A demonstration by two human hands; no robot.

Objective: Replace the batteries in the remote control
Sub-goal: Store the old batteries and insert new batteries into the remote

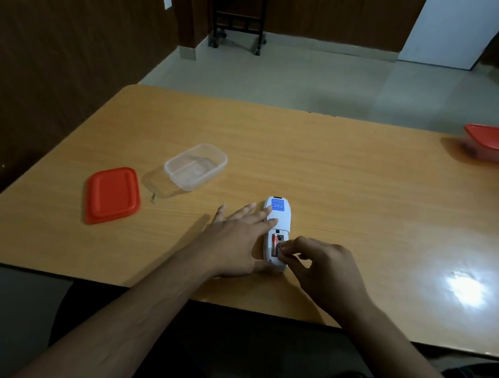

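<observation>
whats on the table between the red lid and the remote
In the head view, the left hand lies flat between the red lid and the remote, its fingers on the remote. The rest of that stretch is bare table.

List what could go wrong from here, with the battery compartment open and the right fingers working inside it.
1. The right hand pinches at the second slot beside the seated battery; whatever it holds is hidden and could slip or go in reversed.
2. The remote is steadied only by the left hand along one side, so pressing may skid it.
3. No compartment cover is visible on the table; it may be misplaced.
</observation>
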